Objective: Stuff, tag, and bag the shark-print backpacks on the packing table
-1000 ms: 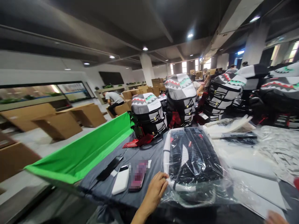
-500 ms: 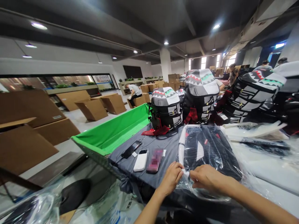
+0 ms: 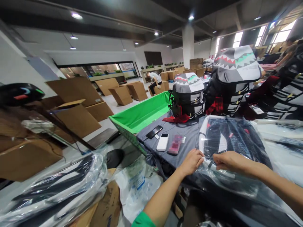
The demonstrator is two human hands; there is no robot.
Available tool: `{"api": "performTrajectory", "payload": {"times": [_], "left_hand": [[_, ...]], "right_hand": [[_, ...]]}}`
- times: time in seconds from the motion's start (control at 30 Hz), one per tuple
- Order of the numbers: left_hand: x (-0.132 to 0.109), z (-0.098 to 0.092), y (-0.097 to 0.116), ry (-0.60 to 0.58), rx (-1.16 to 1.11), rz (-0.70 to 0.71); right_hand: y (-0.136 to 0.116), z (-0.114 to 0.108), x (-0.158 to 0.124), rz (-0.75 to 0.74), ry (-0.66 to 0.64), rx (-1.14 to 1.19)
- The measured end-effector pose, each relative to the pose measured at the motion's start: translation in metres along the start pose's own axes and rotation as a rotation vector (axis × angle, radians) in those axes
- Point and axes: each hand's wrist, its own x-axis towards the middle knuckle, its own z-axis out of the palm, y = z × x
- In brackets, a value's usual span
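Note:
A black and white backpack (image 3: 245,143) lies flat inside a clear plastic bag (image 3: 239,179) on the grey-covered table (image 3: 151,142). My left hand (image 3: 192,161) is closed at the bag's near left corner, its fingertips pinching the plastic. Just right of it, my right hand (image 3: 229,160) is also closed, its curled fingers gripping the bag's near edge. A small gap separates the two hands. To the left of my left hand lie a white device with a dark screen (image 3: 163,143), a blurred-out red item (image 3: 175,145) and a black phone (image 3: 154,131).
Backpacks with a shark-tooth print (image 3: 188,91) stand along the back of the table. A green-lined bin (image 3: 142,110) adjoins its left side. More bagged goods (image 3: 66,186) sit at lower left, with cardboard boxes (image 3: 78,123) behind. A person (image 3: 155,80) bends over boxes farther off.
The view has swung left and down, bringing the bagged goods at lower left further into sight. Both hands stay at the bag's near edge.

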Motion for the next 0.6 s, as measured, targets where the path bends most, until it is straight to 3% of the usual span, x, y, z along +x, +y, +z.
{"api": "performTrajectory", "payload": {"times": [0.13,0.23,0.33,0.43,0.5,0.6], "left_hand": [[0.0,0.001,-0.002,-0.008,0.007,-0.019],[0.001,0.001,-0.005,-0.006,0.004,-0.037],[0.001,0.002,-0.001,0.016,-0.01,-0.008],[-0.003,0.008,-0.004,0.076,-0.051,0.028],[-0.006,0.017,-0.019,0.097,-0.099,0.012],[-0.006,0.033,-0.054,0.075,-0.14,0.007]], "right_hand": [[0.003,0.016,0.027,0.037,-0.063,-0.087],[0.015,0.013,0.037,0.103,-0.052,-0.123],[0.02,-0.003,0.028,0.217,0.004,-0.151],[0.002,-0.009,0.009,0.281,0.067,-0.168],[-0.012,0.004,0.007,0.266,0.091,-0.173],[-0.015,0.041,0.028,0.237,0.077,-0.225]]}}
